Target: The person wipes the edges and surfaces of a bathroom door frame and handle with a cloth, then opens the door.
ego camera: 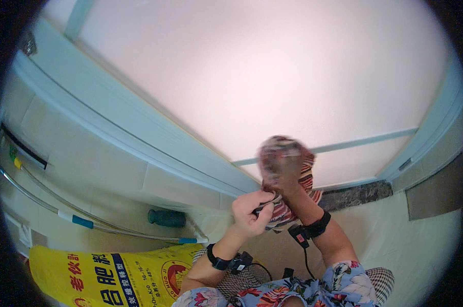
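Observation:
A striped cloth [283, 211] in red, cream and dark tones hangs between my two hands in front of a door with pale panels [292, 76]. My left hand [252, 213] is closed on one end of it, low and to the left. Higher up and blurred, my right hand [283, 167] has the other part of the cloth bunched in and around it; its fingers are not clearly visible. Below the right hand, some striped folds hang beside the forearm. Each wrist wears a black strap with a small device.
A pale blue door frame [139, 126] runs along the left. On the floor side lie a yellow printed sack [139, 272], long metallic poles [112, 230] and a dark green bottle-like object [167, 218]. A dark stone threshold [361, 195] and grey mat [432, 192] are at right.

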The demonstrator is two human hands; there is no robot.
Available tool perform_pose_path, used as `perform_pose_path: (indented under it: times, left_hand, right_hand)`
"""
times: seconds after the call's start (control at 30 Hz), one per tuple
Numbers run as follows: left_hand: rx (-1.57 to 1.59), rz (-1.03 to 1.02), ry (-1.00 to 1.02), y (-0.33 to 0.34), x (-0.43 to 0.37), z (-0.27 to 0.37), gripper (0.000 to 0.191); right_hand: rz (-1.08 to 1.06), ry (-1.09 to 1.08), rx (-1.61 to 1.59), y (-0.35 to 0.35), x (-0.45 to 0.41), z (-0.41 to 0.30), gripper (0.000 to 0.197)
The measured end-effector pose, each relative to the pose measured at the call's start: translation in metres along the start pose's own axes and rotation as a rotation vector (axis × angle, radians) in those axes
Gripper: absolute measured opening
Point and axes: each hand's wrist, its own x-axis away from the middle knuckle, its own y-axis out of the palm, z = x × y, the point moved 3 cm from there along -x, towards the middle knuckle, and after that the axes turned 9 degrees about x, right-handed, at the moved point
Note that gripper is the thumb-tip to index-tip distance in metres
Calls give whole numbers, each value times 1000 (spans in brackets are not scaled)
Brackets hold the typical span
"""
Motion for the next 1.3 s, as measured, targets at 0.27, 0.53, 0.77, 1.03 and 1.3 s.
perform_pose_path:
  times: [0.27, 0.53, 0.77, 1.03, 1.3]
  left_hand:
    - [115, 378, 185, -14, 30, -7, 16]
    - [165, 559, 396, -37, 15, 7, 20]
    - [-205, 142, 567, -54, -1, 29, 12]
    - [-68, 215, 399, -82, 0, 31, 13]
    - [-242, -193, 496, -52, 9, 10, 11]
  right_hand:
    - [-103, -487, 29, -40, -94, -62, 43]
    - [-310, -579, -136, -37, -143, -95, 42]
    - [-455, -782, -61, -20, -109, -96, 42]
    - [-4, -579, -24, -45, -233, -160, 52]
    - [-917, -883, -88, 28, -30, -128, 44]
